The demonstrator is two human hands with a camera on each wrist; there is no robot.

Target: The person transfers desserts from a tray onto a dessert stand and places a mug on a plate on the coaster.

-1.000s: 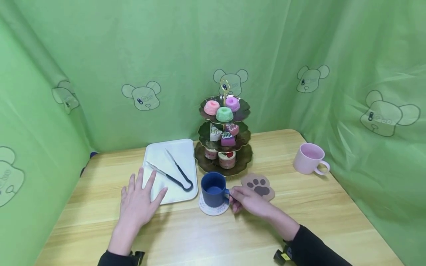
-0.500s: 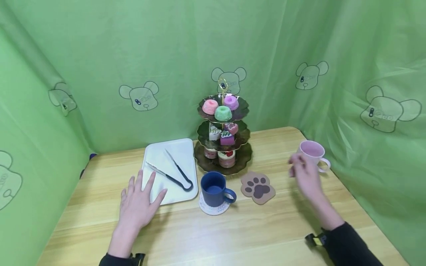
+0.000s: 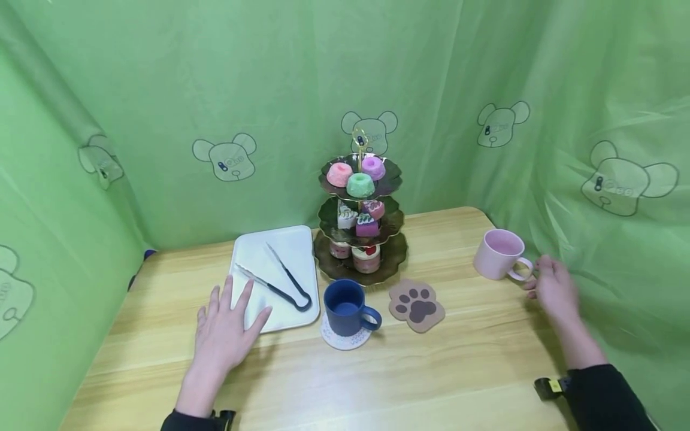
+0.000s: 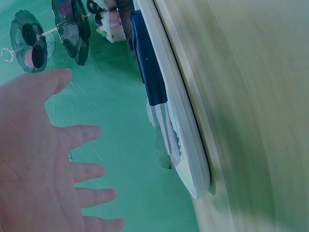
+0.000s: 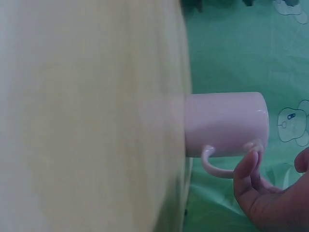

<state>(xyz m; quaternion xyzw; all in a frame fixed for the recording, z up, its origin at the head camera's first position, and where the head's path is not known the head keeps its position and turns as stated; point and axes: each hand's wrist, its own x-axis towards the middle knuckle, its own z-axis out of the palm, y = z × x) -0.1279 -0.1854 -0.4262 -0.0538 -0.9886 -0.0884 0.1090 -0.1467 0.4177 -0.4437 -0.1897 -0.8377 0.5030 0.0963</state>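
A pink mug (image 3: pixel 497 256) stands upright at the right back of the table, its handle facing right. My right hand (image 3: pixel 556 292) is just right of that handle, fingers loosely bent. In the right wrist view, the fingertips (image 5: pixel 247 166) overlap the top of the handle. My left hand (image 3: pixel 222 328) has its fingers spread over the near left edge of a white tray (image 3: pixel 250 240), where black-handled tongs (image 3: pixel 293 290) lie. In the middle, a dark blue mug (image 3: pixel 345 311) sits on a round white coaster (image 3: pixel 344 342) with nobody touching it.
Behind the blue mug rises a three-tier stand (image 3: pixel 396 248) bearing small cakes. A brown paw-print coaster (image 3: pixel 417 306) lies between the two mugs. Green curtains (image 3: pixel 280 90) border the wooden table (image 3: pixel 431 377) at the back and sides.
My right hand has let go of the blue mug's handle and moved right, past the front of the pink mug, to its handle. My left hand has stayed at the tray.
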